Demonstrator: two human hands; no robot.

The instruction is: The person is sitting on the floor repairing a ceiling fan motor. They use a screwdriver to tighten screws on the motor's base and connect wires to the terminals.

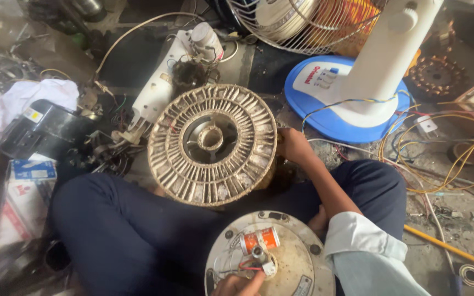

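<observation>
The round ribbed rotor [212, 144] lies flat over the person's lap; the right hand [292, 145] grips its right rim; nearer the body, the motor plate [281, 263] lies flat, and the left hand [240, 285] pinches its lower edge, below the orange capacitor [259, 240].

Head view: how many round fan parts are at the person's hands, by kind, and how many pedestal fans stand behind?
Ribbed round motor housing, right hand on its edge: 1
Flat round motor plate, left hand at it: 1
Orange capacitor: 1
White pedestal fan with blue base: 1
Total: 4
</observation>
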